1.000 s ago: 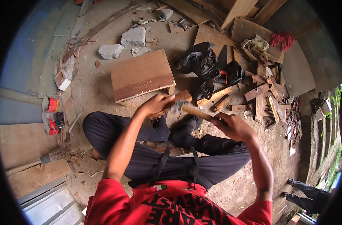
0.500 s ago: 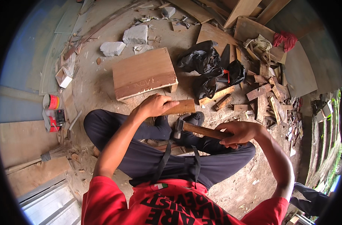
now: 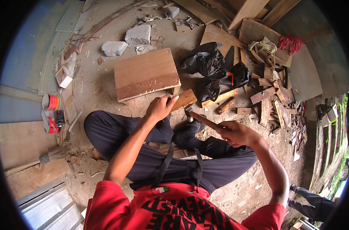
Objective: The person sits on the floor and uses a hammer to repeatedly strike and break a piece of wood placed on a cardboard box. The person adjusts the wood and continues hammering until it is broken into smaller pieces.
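My left hand grips a short brown wooden board, thumb lying along its top face. The board slants up to the right, just in front of a low wooden box-like stool. In my right hand is a hammer, held by its wooden handle. The metal head points toward the board's lower right side, close to it; whether the two touch I cannot tell. Both hands are above my crossed legs in dark trousers.
Black plastic bags lie right of the stool, beside a heap of wood scraps. White blocks rest at the back. Paint cans and a straw broom are at the left. Another person's legs show at the lower right.
The hammer has swung up, its head moving away from my lap toward the board. My left hand has tilted the board, raising its right end in the picture. The stool stays put.
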`<state>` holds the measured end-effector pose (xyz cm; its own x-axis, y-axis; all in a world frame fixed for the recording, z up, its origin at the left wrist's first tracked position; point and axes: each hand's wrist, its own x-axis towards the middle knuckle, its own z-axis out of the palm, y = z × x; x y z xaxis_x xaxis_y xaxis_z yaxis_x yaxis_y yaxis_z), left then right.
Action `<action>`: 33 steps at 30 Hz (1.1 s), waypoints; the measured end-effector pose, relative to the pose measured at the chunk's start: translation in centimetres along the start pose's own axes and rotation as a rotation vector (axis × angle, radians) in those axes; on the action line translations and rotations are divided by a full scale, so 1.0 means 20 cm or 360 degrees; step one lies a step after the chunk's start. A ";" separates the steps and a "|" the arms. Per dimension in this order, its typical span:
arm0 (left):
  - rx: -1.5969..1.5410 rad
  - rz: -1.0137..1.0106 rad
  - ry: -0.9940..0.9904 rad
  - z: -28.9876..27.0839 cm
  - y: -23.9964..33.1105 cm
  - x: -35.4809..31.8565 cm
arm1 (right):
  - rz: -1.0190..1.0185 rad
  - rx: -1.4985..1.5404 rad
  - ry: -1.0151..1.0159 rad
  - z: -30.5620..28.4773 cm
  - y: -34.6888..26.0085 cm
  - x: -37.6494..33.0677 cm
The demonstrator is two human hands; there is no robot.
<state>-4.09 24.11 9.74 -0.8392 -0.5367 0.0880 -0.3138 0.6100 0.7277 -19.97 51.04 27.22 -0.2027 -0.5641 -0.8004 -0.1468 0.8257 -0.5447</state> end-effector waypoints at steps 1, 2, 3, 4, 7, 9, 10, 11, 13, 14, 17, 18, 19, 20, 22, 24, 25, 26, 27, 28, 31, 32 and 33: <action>0.0109 0.0119 -0.0012 -0.03 0.02 0.02 | -0.0025 -0.0143 0.0016 0.01 -0.02 -0.01; 0.0222 0.0231 -0.0027 -0.08 0.04 0.03 | 0.0026 -0.0189 -0.0035 0.03 -0.03 -0.01; 0.0275 0.0378 -0.0037 -0.11 0.03 0.06 | 0.0078 -0.0235 -0.0087 0.05 -0.03 -0.01; 0.0311 0.0500 0.0021 -0.13 0.02 0.08 | 0.0123 -0.0289 -0.0140 0.06 -0.04 0.00; 0.0275 0.0725 0.0065 -0.16 0.01 0.10 | 0.0059 -0.0288 -0.0179 0.13 -0.03 0.00; 0.0263 0.0734 0.0060 -0.16 -0.01 0.09 | -0.0032 -0.0374 -0.0120 0.15 -0.01 0.02; 0.0094 0.0711 0.0091 -0.15 0.00 0.10 | -0.0286 -0.0710 0.0126 0.18 0.09 0.06; -0.0077 0.0687 0.0117 -0.12 0.03 0.10 | -0.0536 -0.1042 0.0376 0.24 0.22 0.12; -0.0230 0.0592 0.0160 -0.08 0.09 0.09 | -0.0502 -0.1146 0.0589 0.31 0.25 0.17; -0.0207 0.0602 0.0218 -0.10 0.15 0.12 | -0.0478 -0.1029 0.0547 0.30 0.25 0.19; -0.0483 0.0197 0.0353 -0.14 0.12 0.24 | -0.0407 -0.0735 0.0461 0.21 0.20 0.20; -0.0828 -0.0002 0.0414 -0.13 0.09 0.25 | -0.0383 -0.0642 0.0516 0.21 0.18 0.17; -0.1074 -0.0228 0.0407 -0.14 0.07 0.26 | -0.0373 -0.0545 0.0572 0.23 0.16 0.14; -0.1316 -0.0459 0.0386 -0.16 0.06 0.25 | -0.0354 -0.0436 0.0624 0.27 0.17 0.11; -0.1479 -0.0637 0.0384 -0.14 0.02 0.21 | -0.0584 -0.0081 0.0719 0.34 0.25 0.15; -0.1602 -0.0725 0.0341 -0.14 -0.01 0.20 | -0.0486 0.0520 0.0563 0.40 0.27 0.18; -0.1695 -0.0764 0.0316 -0.12 0.00 0.20 | -0.0633 0.0766 0.0524 0.46 0.23 0.17; -0.1766 -0.0773 0.0325 -0.11 0.00 0.20 | -0.0742 0.0804 0.0611 0.51 0.25 0.22; -0.1837 -0.0781 0.0332 -0.10 0.00 0.20 | -0.0705 0.0873 0.0680 0.54 0.24 0.23; -0.1905 -0.0791 0.0353 -0.11 0.00 0.20 | -0.0673 0.0936 0.0738 0.56 0.19 0.22; -0.1894 -0.0752 0.0322 -0.14 -0.02 0.20 | -0.0470 0.0870 0.0507 0.57 0.15 0.18; -0.1862 -0.0713 0.0312 -0.16 -0.01 0.20 | -0.0479 0.0869 0.0398 0.56 0.13 0.15; -0.1748 -0.0598 0.0349 -0.17 -0.01 0.21 | -0.0486 0.0868 0.0290 0.54 0.09 0.10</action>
<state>-6.03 19.67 12.31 -0.6481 -0.7293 -0.2192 0.1154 -0.3786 0.9183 -10.17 51.51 22.01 -0.3975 -0.7268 -0.5602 0.2792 0.4857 -0.8283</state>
